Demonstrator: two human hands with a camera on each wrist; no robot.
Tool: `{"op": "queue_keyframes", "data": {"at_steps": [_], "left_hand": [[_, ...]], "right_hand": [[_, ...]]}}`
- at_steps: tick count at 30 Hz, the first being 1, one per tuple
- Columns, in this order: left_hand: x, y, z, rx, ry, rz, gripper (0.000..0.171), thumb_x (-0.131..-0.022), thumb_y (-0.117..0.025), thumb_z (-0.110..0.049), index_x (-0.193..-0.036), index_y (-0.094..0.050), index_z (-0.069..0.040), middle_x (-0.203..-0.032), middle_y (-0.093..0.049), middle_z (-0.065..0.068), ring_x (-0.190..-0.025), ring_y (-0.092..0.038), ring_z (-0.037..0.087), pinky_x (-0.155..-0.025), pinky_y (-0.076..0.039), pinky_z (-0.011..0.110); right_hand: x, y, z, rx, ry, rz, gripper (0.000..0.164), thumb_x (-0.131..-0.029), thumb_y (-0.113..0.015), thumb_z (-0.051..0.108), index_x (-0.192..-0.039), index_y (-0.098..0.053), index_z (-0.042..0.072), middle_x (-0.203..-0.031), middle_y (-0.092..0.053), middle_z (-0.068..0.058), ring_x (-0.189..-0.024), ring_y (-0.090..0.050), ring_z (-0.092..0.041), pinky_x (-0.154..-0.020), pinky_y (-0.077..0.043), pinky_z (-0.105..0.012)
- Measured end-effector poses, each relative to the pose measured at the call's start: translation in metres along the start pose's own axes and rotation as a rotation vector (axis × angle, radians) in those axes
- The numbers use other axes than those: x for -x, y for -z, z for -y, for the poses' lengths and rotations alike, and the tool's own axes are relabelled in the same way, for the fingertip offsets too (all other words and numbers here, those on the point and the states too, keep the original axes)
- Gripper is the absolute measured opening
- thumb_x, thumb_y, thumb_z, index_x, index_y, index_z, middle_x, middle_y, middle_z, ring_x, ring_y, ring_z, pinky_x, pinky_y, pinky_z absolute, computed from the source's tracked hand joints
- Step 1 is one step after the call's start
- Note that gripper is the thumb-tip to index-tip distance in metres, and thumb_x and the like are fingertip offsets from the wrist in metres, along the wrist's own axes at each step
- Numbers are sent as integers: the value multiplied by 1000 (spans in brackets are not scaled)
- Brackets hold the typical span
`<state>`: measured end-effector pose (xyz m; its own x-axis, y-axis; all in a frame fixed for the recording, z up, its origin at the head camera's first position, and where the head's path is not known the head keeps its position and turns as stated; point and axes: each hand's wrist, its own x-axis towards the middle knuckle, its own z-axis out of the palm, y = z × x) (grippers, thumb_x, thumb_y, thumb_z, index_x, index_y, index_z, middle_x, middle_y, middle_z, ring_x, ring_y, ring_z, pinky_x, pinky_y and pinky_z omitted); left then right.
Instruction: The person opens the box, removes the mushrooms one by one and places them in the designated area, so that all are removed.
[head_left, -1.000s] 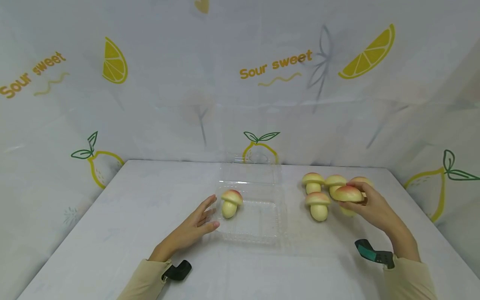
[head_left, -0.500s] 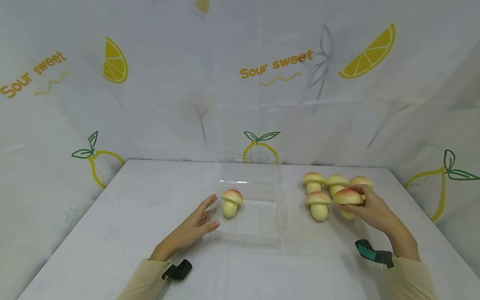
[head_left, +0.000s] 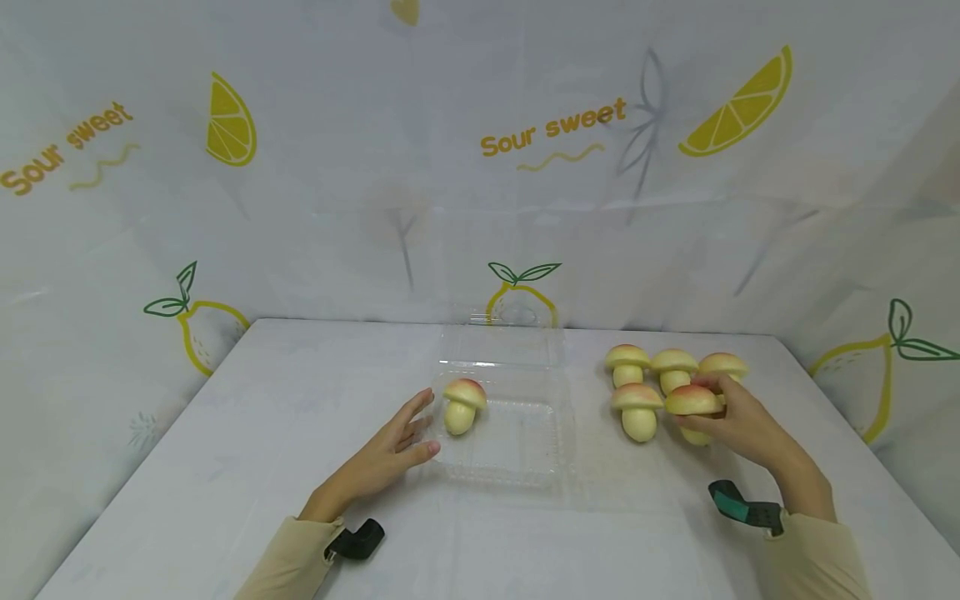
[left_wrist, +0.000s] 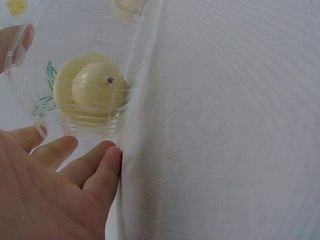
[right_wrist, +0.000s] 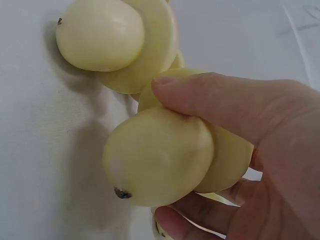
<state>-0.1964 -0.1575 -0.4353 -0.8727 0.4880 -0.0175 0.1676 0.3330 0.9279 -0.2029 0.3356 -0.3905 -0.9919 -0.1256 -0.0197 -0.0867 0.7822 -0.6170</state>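
A toy mushroom with a red-tinted cap and pale yellow stem is pinched between the thumb and fingers of my right hand. The right wrist view shows its rounded stem with a dark spot at the end, the thumb lying across it. My left hand, fingers fairly straight, rests at the left side of a clear plastic box. In the left wrist view the fingertips are at the box's wall. Inside the box at the left lies another toy mushroom.
Several more toy mushrooms stand grouped right of the box, close to the right hand. The box's lid is folded back toward the lemon-printed cloth behind the white table.
My right hand has shifted slightly left and down with its mushroom, uncovering more of the mushroom behind it. The left hand and the box stay where they were.
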Motion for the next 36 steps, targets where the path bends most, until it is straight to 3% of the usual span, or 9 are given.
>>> {"op": "queue_keyframes", "data": {"at_steps": [8, 13, 16, 22, 30, 32, 36], "left_hand": [[1, 0, 0, -3, -5, 5, 84, -99, -62, -31, -161, -7, -17, -168, -10, 8, -152, -24, 35, -121, -26, 54], [1, 1, 0, -3, -6, 5, 84, -99, -62, -31, -161, -7, -17, -168, -10, 8, -152, -24, 36, -122, -26, 53], [1, 1, 1, -2, -3, 3, 84, -99, -62, -31, -161, -7, -18, -168, -11, 7, -152, -24, 35, -122, -26, 53], [0, 1, 0, 3, 5, 4, 84, -99, -62, -32, -161, -7, -18, -168, -11, 7, -152, -24, 35, -122, -26, 53], [1, 1, 0, 5, 10, 3, 84, -99, -62, -31, -161, -8, -19, -168, -11, 5, -152, -23, 34, -122, -26, 52], [1, 1, 0, 4, 12, 2, 83, -99, -62, -32, -161, -8, -21, -168, -11, 5, -152, -23, 34, -122, -26, 52], [1, 1, 0, 3, 10, 1, 83, -99, -62, -32, -161, -8, -20, -168, -11, 5, -152, -23, 35, -122, -26, 52]], "right_hand": [[-2, -3, -2, -13, 39, -20, 75, -91, -73, 25, -136, -34, -20, -125, -51, -37, -107, -58, -40, -71, -47, -17], [-3, -5, -3, -4, 52, -27, 76, -90, -74, 25, -135, -35, -22, -124, -52, -38, -106, -59, -40, -71, -46, -16], [-4, -6, -4, 10, 57, -27, 76, -90, -74, 25, -135, -36, -22, -125, -52, -38, -107, -58, -42, -76, -49, -23], [-5, -8, -6, 10, 50, -19, 77, -91, -74, 27, -136, -35, -22, -128, -49, -39, -113, -54, -49, -86, -51, -50], [-4, -10, -8, -20, 41, 10, 77, -93, -71, 26, -137, -31, -23, -131, -46, -40, -115, -54, -50, -81, -54, -40], [-4, -10, -8, -26, 38, 16, 77, -94, -70, 26, -138, -30, -23, -133, -44, -41, -116, -53, -52, -83, -55, -43], [-4, -11, -8, -37, 29, 30, 77, -95, -68, 27, -139, -29, -23, -138, -39, -43, -123, -47, -56, -92, -51, -60]]}}
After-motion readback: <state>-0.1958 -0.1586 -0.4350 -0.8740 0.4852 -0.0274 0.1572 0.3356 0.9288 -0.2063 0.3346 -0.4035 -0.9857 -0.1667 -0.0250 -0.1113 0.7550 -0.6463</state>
